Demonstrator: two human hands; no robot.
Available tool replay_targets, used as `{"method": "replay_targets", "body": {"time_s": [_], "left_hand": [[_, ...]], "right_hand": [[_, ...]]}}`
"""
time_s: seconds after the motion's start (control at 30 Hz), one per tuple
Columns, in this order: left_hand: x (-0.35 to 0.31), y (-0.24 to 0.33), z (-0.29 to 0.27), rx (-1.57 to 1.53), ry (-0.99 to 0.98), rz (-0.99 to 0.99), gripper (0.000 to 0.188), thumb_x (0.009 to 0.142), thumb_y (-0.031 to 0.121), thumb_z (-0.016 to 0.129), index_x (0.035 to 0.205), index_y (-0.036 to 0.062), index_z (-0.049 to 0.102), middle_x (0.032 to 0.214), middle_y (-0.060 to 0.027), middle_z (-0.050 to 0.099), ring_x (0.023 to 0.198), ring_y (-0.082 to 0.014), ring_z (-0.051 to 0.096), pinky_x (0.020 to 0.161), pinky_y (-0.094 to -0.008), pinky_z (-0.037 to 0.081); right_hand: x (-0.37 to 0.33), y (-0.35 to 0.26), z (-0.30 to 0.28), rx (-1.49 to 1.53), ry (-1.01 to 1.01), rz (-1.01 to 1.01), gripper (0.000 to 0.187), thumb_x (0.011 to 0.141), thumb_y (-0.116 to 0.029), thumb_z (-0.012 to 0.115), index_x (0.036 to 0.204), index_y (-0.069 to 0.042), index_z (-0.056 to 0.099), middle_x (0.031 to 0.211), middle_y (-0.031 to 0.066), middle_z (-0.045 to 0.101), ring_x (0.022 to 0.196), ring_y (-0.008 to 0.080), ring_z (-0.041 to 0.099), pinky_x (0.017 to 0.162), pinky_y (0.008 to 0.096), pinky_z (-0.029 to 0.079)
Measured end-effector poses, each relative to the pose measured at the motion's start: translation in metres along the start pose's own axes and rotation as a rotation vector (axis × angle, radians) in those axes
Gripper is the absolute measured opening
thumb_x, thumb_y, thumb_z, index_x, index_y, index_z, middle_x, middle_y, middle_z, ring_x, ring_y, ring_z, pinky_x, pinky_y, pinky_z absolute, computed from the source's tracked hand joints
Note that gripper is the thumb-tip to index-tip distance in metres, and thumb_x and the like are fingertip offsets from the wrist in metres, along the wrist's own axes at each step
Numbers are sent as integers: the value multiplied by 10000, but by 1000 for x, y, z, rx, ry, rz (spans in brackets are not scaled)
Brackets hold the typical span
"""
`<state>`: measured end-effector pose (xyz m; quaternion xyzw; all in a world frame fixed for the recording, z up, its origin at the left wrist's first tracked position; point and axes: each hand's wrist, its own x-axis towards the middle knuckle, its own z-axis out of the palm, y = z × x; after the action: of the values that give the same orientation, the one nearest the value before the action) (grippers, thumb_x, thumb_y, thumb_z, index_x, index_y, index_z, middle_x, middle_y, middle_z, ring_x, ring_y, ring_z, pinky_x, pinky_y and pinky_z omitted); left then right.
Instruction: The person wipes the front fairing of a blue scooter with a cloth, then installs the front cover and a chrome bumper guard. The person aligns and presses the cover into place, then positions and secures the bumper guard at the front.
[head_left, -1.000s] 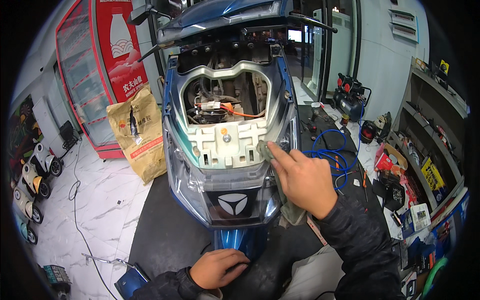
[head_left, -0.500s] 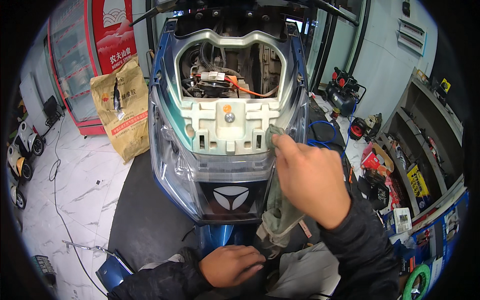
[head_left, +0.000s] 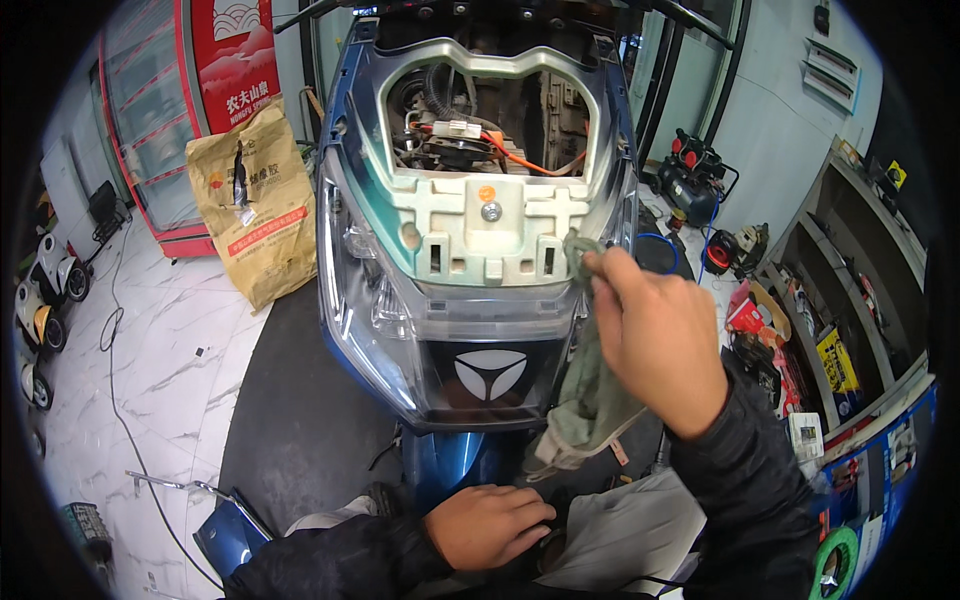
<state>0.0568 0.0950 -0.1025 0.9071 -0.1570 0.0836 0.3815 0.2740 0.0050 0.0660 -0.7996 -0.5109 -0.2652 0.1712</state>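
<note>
My right hand (head_left: 655,325) is closed on a grey-green rag (head_left: 590,375), with one end of it poking up past the fingertips at the right corner of the pale inner panel (head_left: 470,262). The rest of the rag hangs down beside the headlight. My left hand (head_left: 490,525) lies low in front of the scooter, fingers stretched out and holding nothing. The scooter's front (head_left: 490,375) has a clear headlight lens and a dark nose with a white three-part emblem. Above the panel, an opening shows a white connector (head_left: 458,129) and orange-red wires (head_left: 525,160).
A tan paper sack (head_left: 255,215) leans before a red-framed glass cooler (head_left: 150,120) on the left. To the right stand a black compressor (head_left: 690,175) with a blue hose and a grey shelf (head_left: 850,270) beside cluttered boxes. A cable (head_left: 112,385) runs across the tiled floor.
The view has shifted, so the scooter and both hands sit further right in it. My right hand stays at the panel's right corner with the rag. My left hand keeps its pose.
</note>
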Motion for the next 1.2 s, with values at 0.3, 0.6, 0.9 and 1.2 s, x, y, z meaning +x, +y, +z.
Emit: {"method": "replay_targets", "body": {"time_s": [0.3,0.6,0.9,1.2], "left_hand": [[7,-4,11,3,5,23,288,1082,271,690,1293,77,710,1142,-110,720,1015,-349,744,882,-443,619],[7,0,9,-1,3,-23,253,1065,264,700,1244,85,708,1094,-93,713,1015,-337,741,863,-443,610],[7,32,-15,-245,613,-220,551,1022,105,776,1521,-21,580,1540,-222,584,1334,-339,642,1083,-397,550],[24,48,-8,-54,933,-159,725,1180,379,417,1692,-114,273,1650,-253,442,1502,-315,495,1267,-435,365]], "right_hand": [[-4,-4,4,178,4,67,118,1032,-111,694,1133,-51,712,825,232,750,705,457,718,637,542,551],[2,40,25,222,250,75,169,1055,-123,675,1195,-38,714,862,250,762,753,457,737,669,530,565],[-94,-25,52,832,181,181,323,1048,-116,712,1338,26,692,1143,238,799,918,364,824,783,383,634],[-107,-77,49,1201,170,45,336,1064,-90,677,1368,53,663,1359,277,636,1208,392,675,1043,422,546]]}}
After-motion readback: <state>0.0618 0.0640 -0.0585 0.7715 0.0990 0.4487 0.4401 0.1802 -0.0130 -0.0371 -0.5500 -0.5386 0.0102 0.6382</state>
